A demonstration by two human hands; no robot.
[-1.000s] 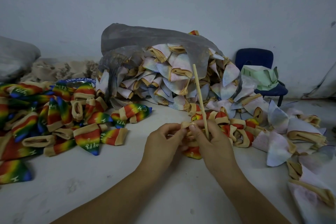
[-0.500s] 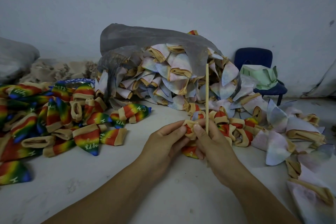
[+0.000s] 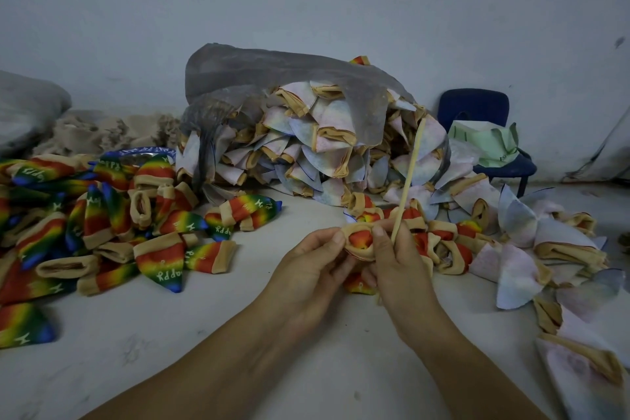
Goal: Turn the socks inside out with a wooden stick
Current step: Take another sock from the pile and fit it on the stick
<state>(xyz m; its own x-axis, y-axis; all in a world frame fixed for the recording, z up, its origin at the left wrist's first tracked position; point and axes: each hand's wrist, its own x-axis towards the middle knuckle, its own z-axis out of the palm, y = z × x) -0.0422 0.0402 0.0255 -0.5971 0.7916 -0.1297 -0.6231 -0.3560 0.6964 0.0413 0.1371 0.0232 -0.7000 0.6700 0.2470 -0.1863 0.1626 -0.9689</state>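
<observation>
The left hand [image 3: 306, 271] and the right hand [image 3: 400, 269] pinch with their fingers [image 3: 335, 239] the beige cuff of one sock [image 3: 359, 239] between them; the right hand also grips the wooden stick [image 3: 409, 177], tilted upward. Behind, pale socks [image 3: 327, 121] spill from a plastic bag [image 3: 272, 70].

We see a sock [image 3: 359, 240], tan cuff bunched round red centre, held up mid-front; thin pale stick [image 3: 409, 177] tilts up-right just beside it. Rainbow socks [image 3: 102, 225] piled left, pale socks [image 3: 324, 147] behind.

Head-worn view, forward-down, close over floor
</observation>
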